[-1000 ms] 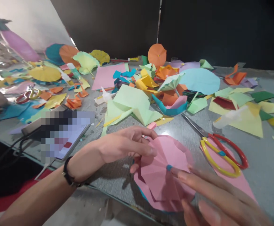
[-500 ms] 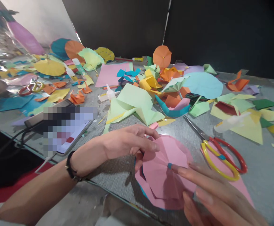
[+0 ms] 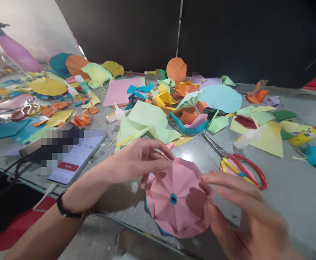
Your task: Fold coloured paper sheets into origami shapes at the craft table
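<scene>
From where I stood, the pink paper disc (image 3: 183,220) was near the front edge of the table (image 3: 296,195). The left hand (image 3: 136,160) held its upper left rim, thumb above and fingers behind. The right hand's (image 3: 250,213) fingertips met the opposite rim, though blur kept me from telling whether they pinched it. The piece looked well along to me: pleats made, pink layers over blue paper (image 3: 147,206), a small blue roll (image 3: 173,195) at the centre. Its layered rims didn't sit flush, so evening them seemed left to do. The scissors (image 3: 214,144) rested unheld beyond. The phone (image 3: 79,155) showed digits ending 12:42; the distant glue stick's (image 3: 150,73) yellow label gave me no readable brand.
</scene>
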{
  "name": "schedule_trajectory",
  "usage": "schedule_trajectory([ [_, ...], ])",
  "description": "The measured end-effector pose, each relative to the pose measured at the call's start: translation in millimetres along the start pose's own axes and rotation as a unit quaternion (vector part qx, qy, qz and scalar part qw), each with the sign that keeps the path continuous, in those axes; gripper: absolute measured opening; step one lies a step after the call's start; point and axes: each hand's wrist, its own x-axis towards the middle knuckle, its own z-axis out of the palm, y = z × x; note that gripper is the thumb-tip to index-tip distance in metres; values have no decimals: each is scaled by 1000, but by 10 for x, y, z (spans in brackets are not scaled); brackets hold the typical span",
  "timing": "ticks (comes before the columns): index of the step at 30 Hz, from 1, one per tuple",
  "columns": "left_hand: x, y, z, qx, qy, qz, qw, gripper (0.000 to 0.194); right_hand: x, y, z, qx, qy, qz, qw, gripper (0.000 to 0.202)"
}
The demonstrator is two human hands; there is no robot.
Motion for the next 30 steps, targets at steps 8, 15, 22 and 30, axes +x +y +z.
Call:
schedule_trajectory([
  [8, -306, 50, 98, 217, 187, 104, 953, 19, 147, 102, 32, -55, 26, 2, 998, 44],
  [15, -665, -197, 257, 343, 171, 131, 914, 31, 149, 188, 93, -57, 29, 41, 997, 15],
  [22, -698, -448, 417, 357, 115, 91, 922, 123, 142, 218, 120, -33, 42, 55, 997, 12],
  [30, -538, -534, 559, 330, 125, 132, 926, 130, 149, 147, 84, 105, 20, 215, 971, 32],
])
